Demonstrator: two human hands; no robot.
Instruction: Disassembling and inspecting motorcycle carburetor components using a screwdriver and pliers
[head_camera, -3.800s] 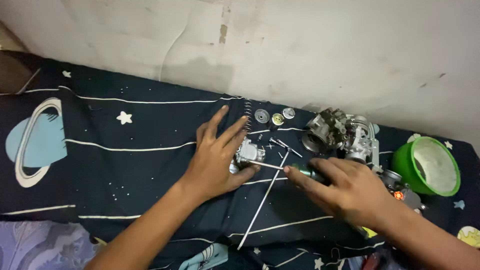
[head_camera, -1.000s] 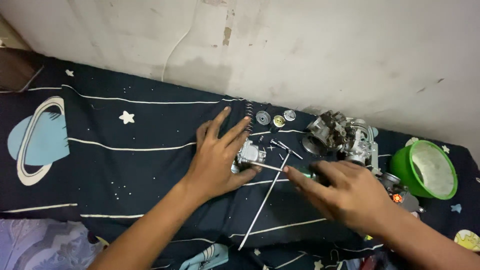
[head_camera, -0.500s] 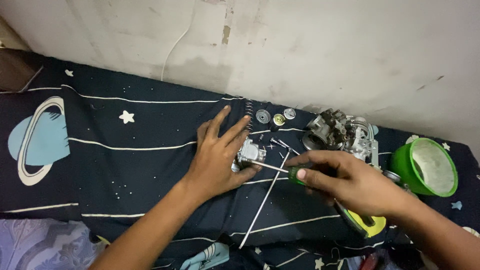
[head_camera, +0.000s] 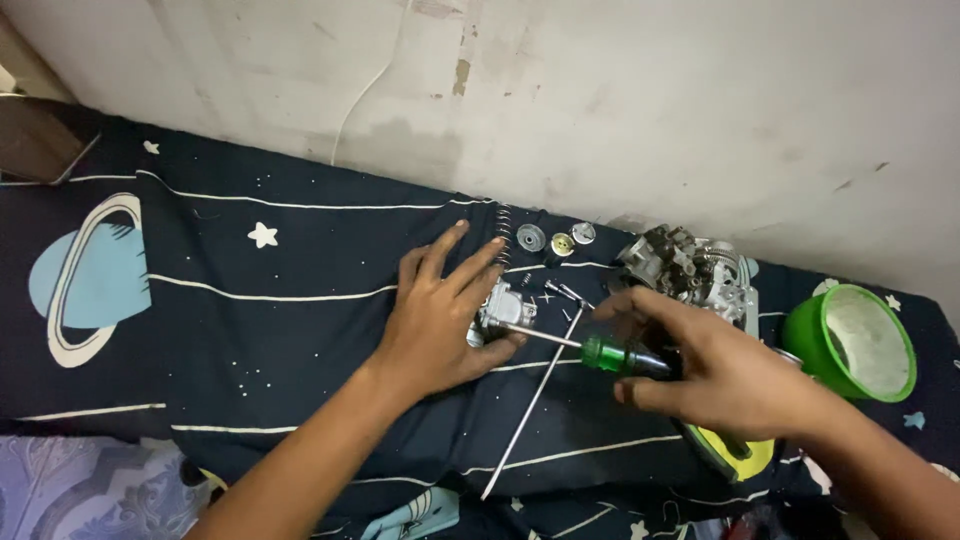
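Note:
My left hand (head_camera: 440, 320) lies flat on a dark blue cloth (head_camera: 250, 330), its fingers pressing down a small silver metal part (head_camera: 505, 305). My right hand (head_camera: 720, 375) grips a screwdriver with a green handle (head_camera: 610, 353). The screwdriver's shaft points left and its tip touches the small metal part. A larger grey metal carburettor body (head_camera: 690, 270) sits just beyond my right hand.
A spring (head_camera: 504, 235), round washers and discs (head_camera: 555, 240) and small screws (head_camera: 560, 292) lie near the wall. A green bowl (head_camera: 850, 345) stands at the right. A yellow-green object (head_camera: 735, 455) lies under my right wrist. A white line runs across the cloth.
My right hand has lifted and shifted the green-handled screwdriver so that its tip now meets the small part under my left hand. The left hand has stayed put.

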